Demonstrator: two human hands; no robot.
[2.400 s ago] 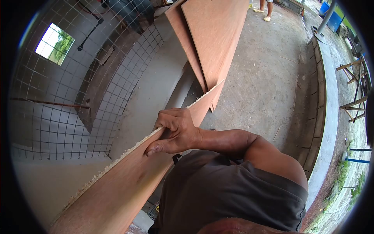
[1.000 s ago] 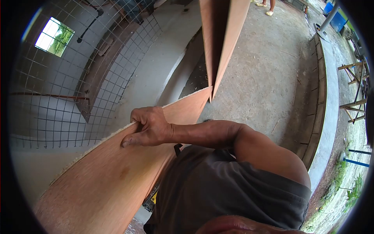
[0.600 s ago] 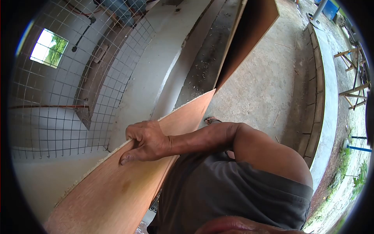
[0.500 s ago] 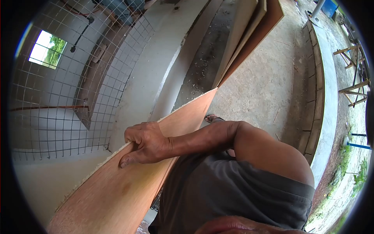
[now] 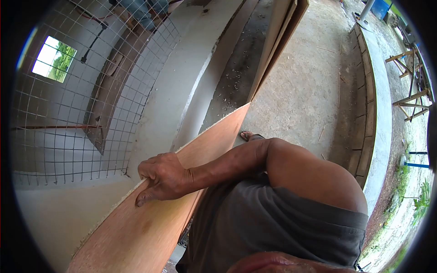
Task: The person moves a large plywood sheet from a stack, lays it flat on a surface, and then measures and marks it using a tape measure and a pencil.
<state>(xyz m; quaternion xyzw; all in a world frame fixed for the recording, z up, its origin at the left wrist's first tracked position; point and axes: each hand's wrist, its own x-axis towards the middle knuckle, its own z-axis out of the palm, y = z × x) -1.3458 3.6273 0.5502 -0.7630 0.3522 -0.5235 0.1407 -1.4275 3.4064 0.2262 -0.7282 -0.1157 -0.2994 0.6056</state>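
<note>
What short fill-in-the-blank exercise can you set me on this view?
The right hand grips the plywood sheet along its long, rough ____.
The shirt is dark ____.
The window shows near the picture's upper ____ corner.
The container near the opposite upper corner is ____.

Missing words: edge; gray; left; blue.

Far boards [image 5: 278, 48] closer together now

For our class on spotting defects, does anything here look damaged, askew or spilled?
The long reddish-brown plywood strip looks odd: its upper edge is ragged and fuzzy beside the bare right hand. Pale crumbs litter the dark floor beyond.
</note>
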